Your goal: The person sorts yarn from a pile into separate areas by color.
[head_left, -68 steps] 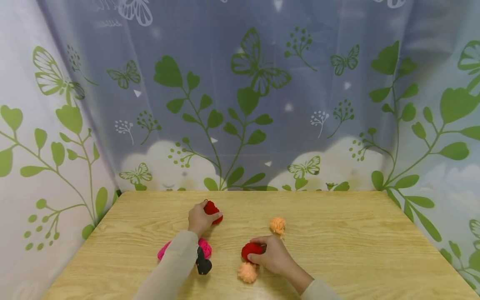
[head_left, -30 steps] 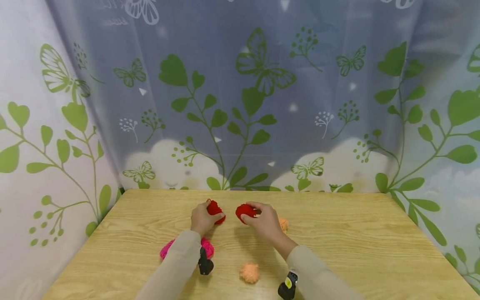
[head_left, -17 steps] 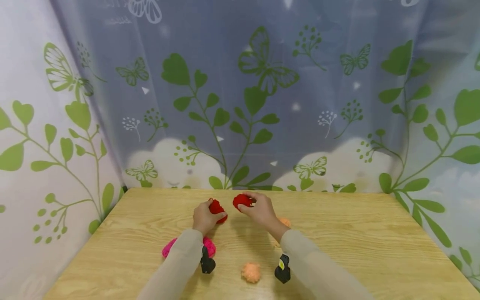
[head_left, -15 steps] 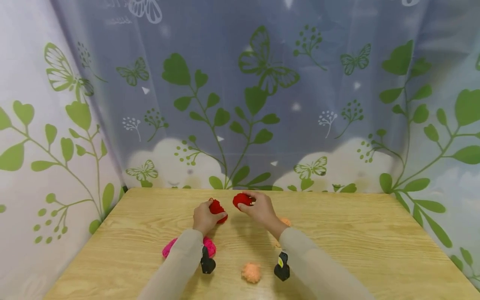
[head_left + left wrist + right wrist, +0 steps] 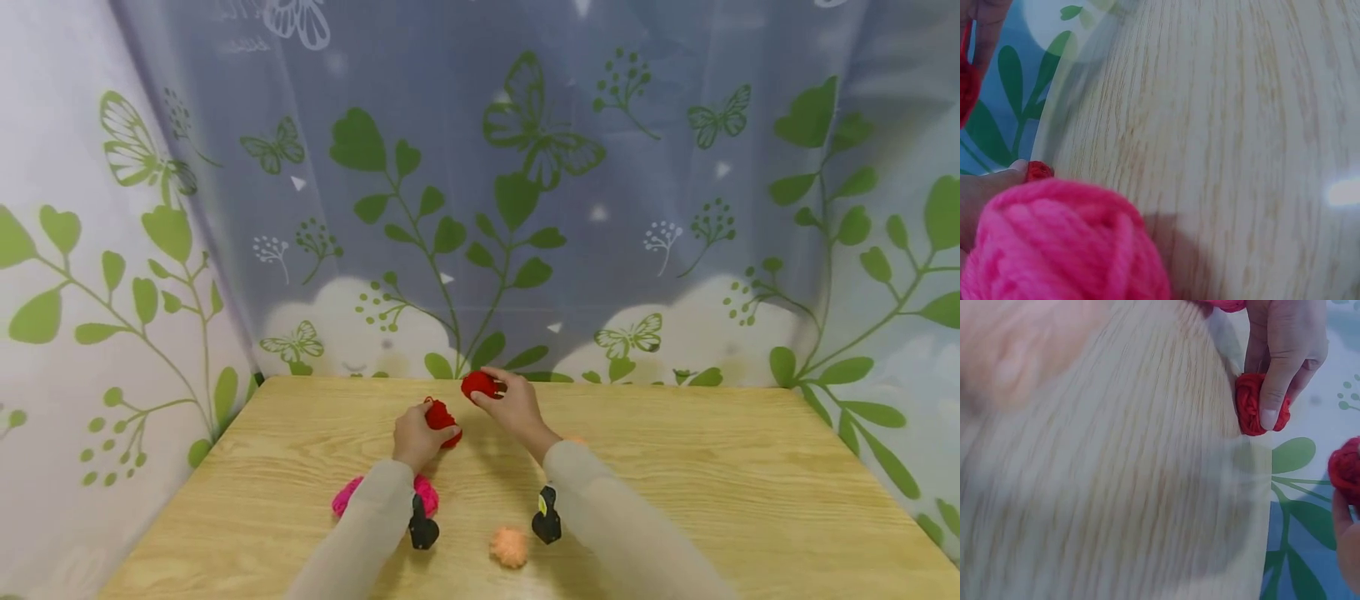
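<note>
In the head view my left hand [image 5: 417, 437] grips a red yarn ball [image 5: 442, 423] low over the far part of the table, thumb across its near side. Further back and to the right, my right hand [image 5: 516, 408] pinches a second red yarn ball [image 5: 478, 386] between thumb and fingers, at the table's back edge. The right wrist view shows the left hand [image 5: 1288, 350] with its red ball [image 5: 1249, 407], while the right hand's red ball [image 5: 1346, 469] is at the right border. Bright pink yarn [image 5: 427, 497] shows on both sides of my left forearm, which hides its middle.
A peach yarn ball [image 5: 510, 547] sits on the wooden table [image 5: 675, 483] between my forearms. Another peach ball [image 5: 576, 440] is mostly hidden behind the right sleeve. A printed curtain [image 5: 570, 250] stands along the table's back edge. Black wrist cameras [image 5: 547, 515] hang at the sleeves.
My right hand has carried its red ball from beside the near peach ball up to the back edge, left of where it was. My left hand keeps its red ball nearly in place.
</note>
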A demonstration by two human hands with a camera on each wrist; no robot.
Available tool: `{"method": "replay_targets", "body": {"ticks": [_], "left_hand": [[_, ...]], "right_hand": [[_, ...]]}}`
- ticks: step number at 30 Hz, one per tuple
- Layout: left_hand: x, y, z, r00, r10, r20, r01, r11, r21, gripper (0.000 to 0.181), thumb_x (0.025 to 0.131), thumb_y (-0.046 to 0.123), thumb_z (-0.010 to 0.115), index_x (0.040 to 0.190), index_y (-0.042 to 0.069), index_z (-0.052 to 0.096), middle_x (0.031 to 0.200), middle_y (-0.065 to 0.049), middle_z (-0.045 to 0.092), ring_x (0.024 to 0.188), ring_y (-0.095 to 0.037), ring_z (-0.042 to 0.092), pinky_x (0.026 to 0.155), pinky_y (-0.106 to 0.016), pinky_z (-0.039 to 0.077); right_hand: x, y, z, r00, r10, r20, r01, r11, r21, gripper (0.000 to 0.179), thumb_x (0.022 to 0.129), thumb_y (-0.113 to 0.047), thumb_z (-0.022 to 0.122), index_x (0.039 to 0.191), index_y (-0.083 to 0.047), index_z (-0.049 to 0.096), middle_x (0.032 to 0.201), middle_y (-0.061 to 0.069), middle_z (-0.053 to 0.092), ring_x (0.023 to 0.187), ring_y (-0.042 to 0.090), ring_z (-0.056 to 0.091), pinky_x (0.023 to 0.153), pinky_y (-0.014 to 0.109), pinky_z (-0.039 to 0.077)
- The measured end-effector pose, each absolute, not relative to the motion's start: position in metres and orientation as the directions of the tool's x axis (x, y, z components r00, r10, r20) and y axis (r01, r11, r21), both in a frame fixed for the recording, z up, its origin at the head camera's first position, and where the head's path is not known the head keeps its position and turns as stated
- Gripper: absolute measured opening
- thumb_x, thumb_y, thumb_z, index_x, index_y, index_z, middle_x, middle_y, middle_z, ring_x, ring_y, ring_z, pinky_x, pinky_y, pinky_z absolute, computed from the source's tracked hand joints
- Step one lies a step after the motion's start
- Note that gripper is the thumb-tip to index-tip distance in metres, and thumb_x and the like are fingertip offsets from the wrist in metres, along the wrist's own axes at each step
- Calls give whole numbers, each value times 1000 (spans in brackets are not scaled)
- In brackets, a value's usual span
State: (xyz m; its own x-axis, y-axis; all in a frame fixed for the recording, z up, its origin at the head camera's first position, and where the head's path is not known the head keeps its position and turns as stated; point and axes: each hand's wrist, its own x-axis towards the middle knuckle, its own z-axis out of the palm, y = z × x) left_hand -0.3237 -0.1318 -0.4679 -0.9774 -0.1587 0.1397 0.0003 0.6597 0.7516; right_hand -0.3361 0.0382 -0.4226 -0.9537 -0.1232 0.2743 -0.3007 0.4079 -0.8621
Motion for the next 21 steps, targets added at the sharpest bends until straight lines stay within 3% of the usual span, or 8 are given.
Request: {"method": "replay_targets", "body": {"ticks": [7, 21], "left_hand": [[-323, -131, -468, -976, -158, 146, 6, 658, 753, 66, 77, 20, 81, 130, -9, 53, 117, -27, 62, 102, -38, 62, 86, -46, 54], [-324, -132, -470, -975, -162, 151, 6, 664, 748, 66, 76, 20, 82, 129, -9, 54, 118, -26, 62, 103, -38, 62, 87, -46, 53]], "right_hand": [[-339, 33, -427, -958, -65, 280, -287, 307, -907, 46, 86, -9, 72, 129, -1, 59, 127, 21, 58, 108, 36, 62, 83, 39, 56], [-348, 26, -439, -974, -48, 224, -227, 328, -917, 42, 86, -9, 72, 124, 5, 61, 119, 23, 62, 103, 35, 64, 81, 38, 56]]}}
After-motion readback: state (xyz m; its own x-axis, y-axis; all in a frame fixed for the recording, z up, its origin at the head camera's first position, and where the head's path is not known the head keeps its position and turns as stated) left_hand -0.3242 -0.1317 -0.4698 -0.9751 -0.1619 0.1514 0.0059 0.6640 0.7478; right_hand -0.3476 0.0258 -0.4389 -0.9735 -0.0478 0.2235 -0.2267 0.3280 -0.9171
